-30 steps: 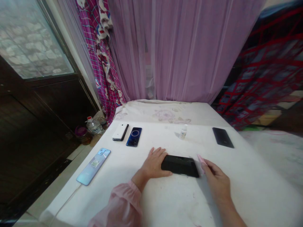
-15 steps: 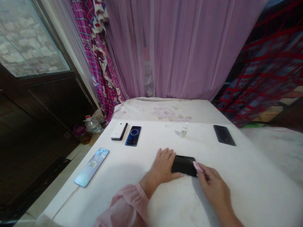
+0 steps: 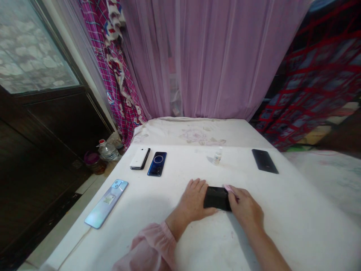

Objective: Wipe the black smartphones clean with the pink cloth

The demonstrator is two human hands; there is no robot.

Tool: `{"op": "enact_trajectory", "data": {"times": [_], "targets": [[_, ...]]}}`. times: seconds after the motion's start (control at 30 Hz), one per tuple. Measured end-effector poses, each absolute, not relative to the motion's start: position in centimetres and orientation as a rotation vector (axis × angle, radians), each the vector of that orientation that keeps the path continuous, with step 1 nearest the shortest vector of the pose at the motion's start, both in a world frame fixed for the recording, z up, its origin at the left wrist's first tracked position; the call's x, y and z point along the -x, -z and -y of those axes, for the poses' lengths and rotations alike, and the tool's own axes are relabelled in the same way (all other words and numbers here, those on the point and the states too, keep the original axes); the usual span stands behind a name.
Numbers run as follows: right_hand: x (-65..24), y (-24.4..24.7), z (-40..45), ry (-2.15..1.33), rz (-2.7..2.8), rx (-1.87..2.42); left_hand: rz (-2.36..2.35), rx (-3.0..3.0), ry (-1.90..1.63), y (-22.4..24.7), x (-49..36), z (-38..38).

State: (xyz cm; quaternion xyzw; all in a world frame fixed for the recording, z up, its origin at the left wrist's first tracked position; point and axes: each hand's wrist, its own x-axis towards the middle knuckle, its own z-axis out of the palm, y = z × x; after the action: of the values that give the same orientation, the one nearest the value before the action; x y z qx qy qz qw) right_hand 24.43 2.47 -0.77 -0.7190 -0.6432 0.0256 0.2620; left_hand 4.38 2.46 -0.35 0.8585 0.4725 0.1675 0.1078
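Note:
A black smartphone (image 3: 216, 198) lies flat on the white cloth, its dark glossy face up. My left hand (image 3: 193, 199) grips its left end, thumb along the near edge and fingers at the far edge. In my right hand (image 3: 247, 210) a small pink cloth (image 3: 227, 187) is pinched, pressed to the phone's upper right corner. Most of the cloth is hidden by my fingers. Beyond the phone stands a small clear bottle (image 3: 217, 156) with a whitish label.
To the left lie a light blue phone (image 3: 105, 205) with a cable by its lower end, a blue phone (image 3: 157, 164) and a white phone (image 3: 138, 158) atop a dark one. A black phone (image 3: 264, 161) is at the right. Purple curtains (image 3: 214, 60) hang behind the table.
My right hand has moved the pink cloth up and left, from the phone's right edge to its upper corner. My left hand keeps its hold. The view has shifted slightly.

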Motion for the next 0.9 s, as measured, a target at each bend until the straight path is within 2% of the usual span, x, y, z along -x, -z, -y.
{"op": "enact_trajectory", "data": {"times": [0.37,0.67,0.9], "targets": [[-25.6,1.1,1.4,-0.127,1.765,1.91,-1.419,-2.535,-0.469,0.1,-4.5,-2.4],[-24.6,1.0,-3.6,-0.133,1.751,1.848,-1.399,-2.544,-0.491,-0.1,-4.4,-2.4],[-25.8,1.3,0.6,-0.154,1.778,1.823,-1.424,-2.556,-0.478,-0.3,-4.6,-2.3]]}}
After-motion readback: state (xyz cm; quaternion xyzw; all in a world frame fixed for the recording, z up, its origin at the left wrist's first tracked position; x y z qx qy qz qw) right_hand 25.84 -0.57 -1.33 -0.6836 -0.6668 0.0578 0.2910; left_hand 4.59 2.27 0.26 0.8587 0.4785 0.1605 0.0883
